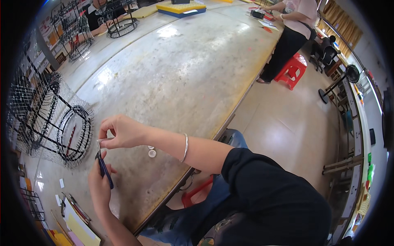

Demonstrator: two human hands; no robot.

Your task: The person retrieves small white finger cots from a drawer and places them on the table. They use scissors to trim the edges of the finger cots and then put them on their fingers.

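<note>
My left hand is closed around pliers with dark blue handles, their jaws pointing up toward my other hand. Just above the jaws, my right hand pinches a small pale piece between thumb and fingers. That piece is at the plier tips and too small to name. Two small round white pieces lie on the table beside my right forearm, which wears a silver bangle. Left of my hands stands a black wire rack, its round wire frame close to my fingers.
The worn, pale table runs far ahead. Paper and long thin tools lie at the lower left. More wire racks and a yellow-and-blue tray stand farther off. Another person stands at the right edge beside a red stool.
</note>
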